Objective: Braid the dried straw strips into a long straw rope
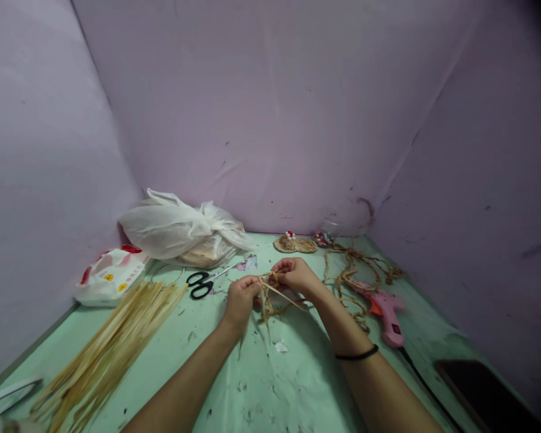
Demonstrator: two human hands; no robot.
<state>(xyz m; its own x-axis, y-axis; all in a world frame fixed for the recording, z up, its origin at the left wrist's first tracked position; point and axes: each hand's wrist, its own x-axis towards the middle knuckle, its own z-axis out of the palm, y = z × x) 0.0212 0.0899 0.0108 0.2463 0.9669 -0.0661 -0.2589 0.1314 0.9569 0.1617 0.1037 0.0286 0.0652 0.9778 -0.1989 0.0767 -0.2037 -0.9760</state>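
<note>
My left hand [242, 302] and my right hand [296, 276] meet over the middle of the table, fingers pinched close together. Between them is a partly twisted strip of dried straw [265, 288], with loose pale ends sticking out to the right and hanging down. Both hands grip this straw strip; the fingertips hide part of it. Black-handled scissors [202, 284] lie open just left of my left hand. Beyond my right hand, a small woven straw slipper [297, 244] with red and white beads rests near the back wall.
A bundle of dried straw strips [117, 349] lies at left, near a tissue pack [115, 276] and a tied white plastic bag [184, 228]. To the right are twisted straw cord [351, 264], a pink glue gun [390, 316] with a black cable, and a dark phone [487, 391].
</note>
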